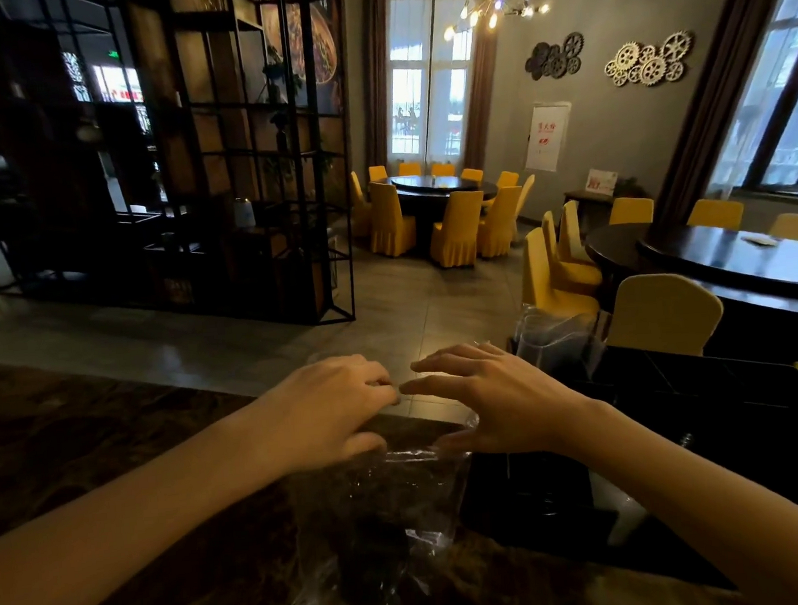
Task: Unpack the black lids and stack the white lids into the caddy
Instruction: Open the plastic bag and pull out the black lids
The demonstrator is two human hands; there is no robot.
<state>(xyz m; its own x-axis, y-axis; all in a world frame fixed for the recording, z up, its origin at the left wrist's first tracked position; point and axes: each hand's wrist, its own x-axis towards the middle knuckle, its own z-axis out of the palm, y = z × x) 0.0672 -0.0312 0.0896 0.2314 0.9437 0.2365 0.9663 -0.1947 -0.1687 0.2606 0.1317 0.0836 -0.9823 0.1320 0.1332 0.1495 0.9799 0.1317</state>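
Observation:
A clear plastic bag (380, 509) holding a dark stack of black lids (374, 557) stands on the dark marbled counter (88, 446). My left hand (329, 412) grips the bag's top edge with curled fingers. My right hand (490, 400) holds the opposite side of the bag's mouth, thumb against the plastic and fingers spread above it. The black caddy (731, 424) with compartments sits just right of the bag. White lids (618, 504) show in a pale stack at the caddy's near side, partly hidden by my right forearm.
A second clear bag of dark lids (552, 338) stands upright behind the caddy. The counter's far edge runs just beyond my hands. Yellow-covered chairs (660, 310) and dark round tables fill the room beyond; a black metal shelf stands at left.

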